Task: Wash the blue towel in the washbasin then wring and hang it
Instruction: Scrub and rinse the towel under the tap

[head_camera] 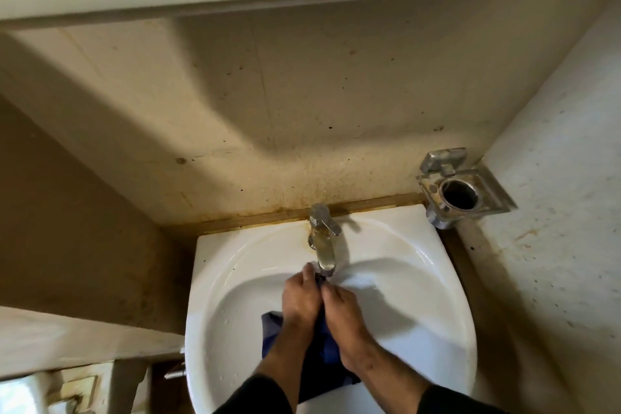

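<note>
Both hands clamped on blue towel (322,346) | left hand (300,297) | right hand (342,312) | inside washbasin (437,329)

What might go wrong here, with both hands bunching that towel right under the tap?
1. Both hands, left and right, work close under the tap; knuckles may knock its spout.
2. The towel trails toward the near rim of the basin; water could drip onto the sleeves or floor.
3. The towel may cover the drain, which is hidden here, and the basin could fill.
</note>
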